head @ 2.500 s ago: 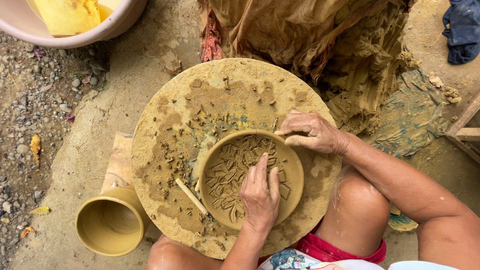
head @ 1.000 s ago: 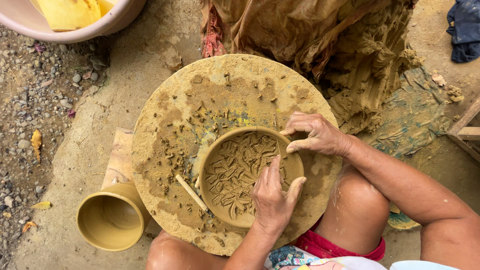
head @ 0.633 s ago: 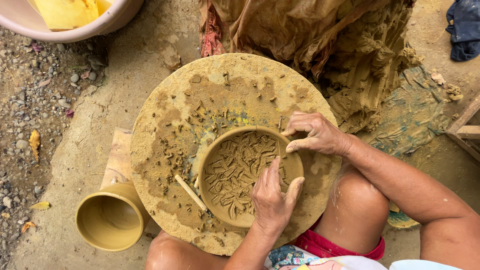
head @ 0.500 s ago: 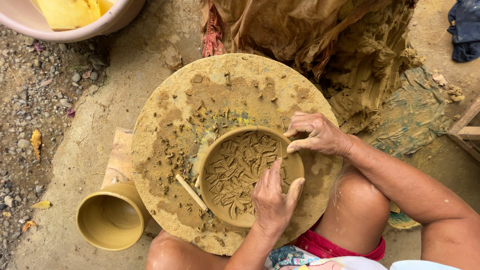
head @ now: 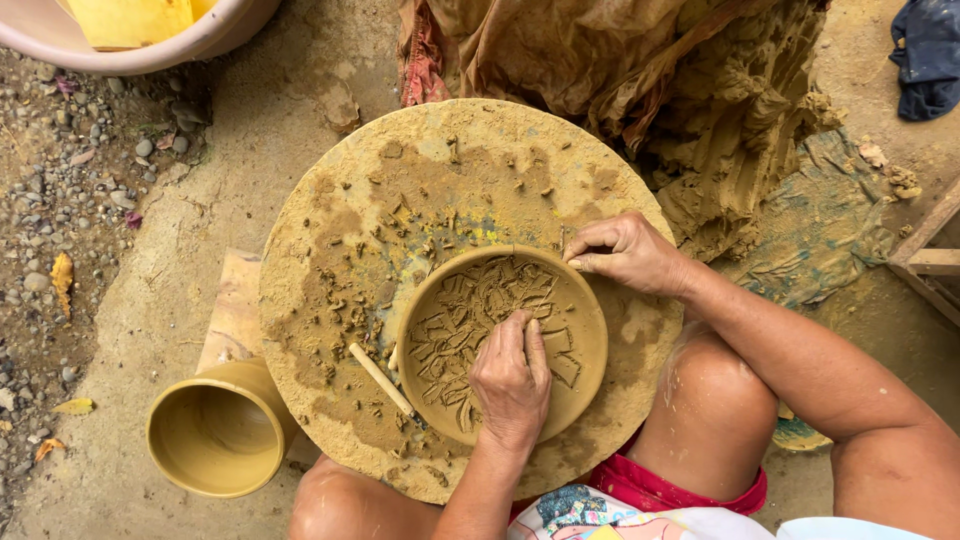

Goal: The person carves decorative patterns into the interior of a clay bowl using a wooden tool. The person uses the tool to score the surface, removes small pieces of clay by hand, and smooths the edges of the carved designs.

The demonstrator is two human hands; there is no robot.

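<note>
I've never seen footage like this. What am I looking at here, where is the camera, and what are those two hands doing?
There is no machine here: the camera sits on a person's head and looks straight down at their own two bare hands and knees. A round, clay-smeared board lies in front of them, and on it sits a shallow clay bowl whose inside is scored with rough cuts. The left hand reaches into the bowl, fingers pressed on the clay floor; whether it pinches a small tool cannot be told. The right hand rests on the bowl's far rim. A thin stick lies beside the bowl. Left of the board, a clay-coloured pot lies on its side on the ground.
</note>
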